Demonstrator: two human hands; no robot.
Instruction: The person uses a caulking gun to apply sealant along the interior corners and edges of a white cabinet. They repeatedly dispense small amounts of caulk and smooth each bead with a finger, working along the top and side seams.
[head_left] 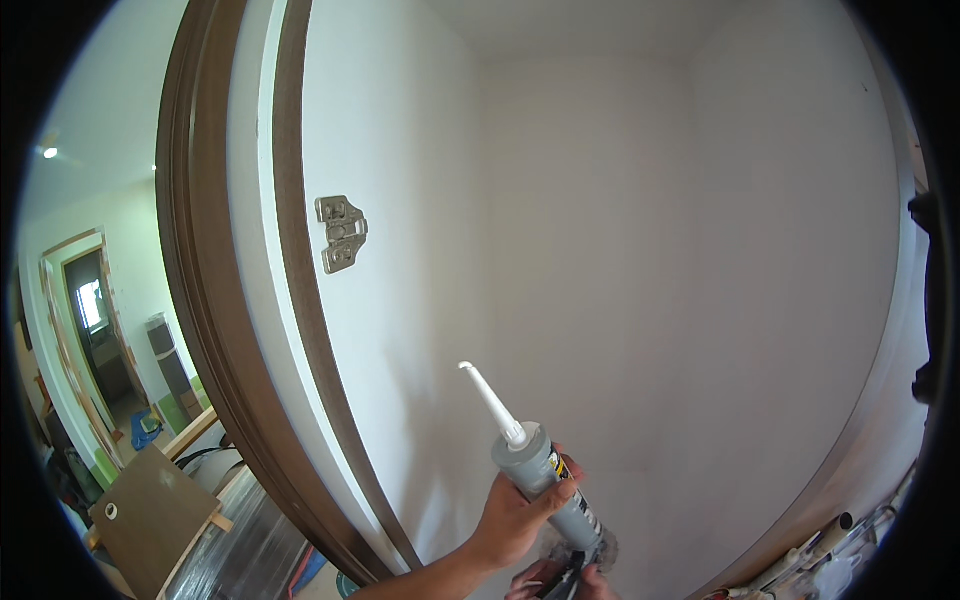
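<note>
A grey sealant cartridge (537, 463) with a long white nozzle (490, 402) tilts up and to the left in front of the white panels. A little white paste shows at the nozzle's bent tip. My left hand (515, 515) is wrapped round the cartridge, thumb across its front. Below it, at the lower edge, the fingers of my right hand (594, 584) close about a black handle-like part (566, 578) at the cartridge's rear end. Much of that hand and the black part are cut off by the picture's edge.
A metal hinge (342, 234) is fixed to the left white panel, beside a brown frame edge (290, 150). Outside it runs dark brown trim (205, 200). A brown board (155, 515) and plastic-wrapped material (245, 535) lie lower left. Tubes (800, 560) and other items lie lower right.
</note>
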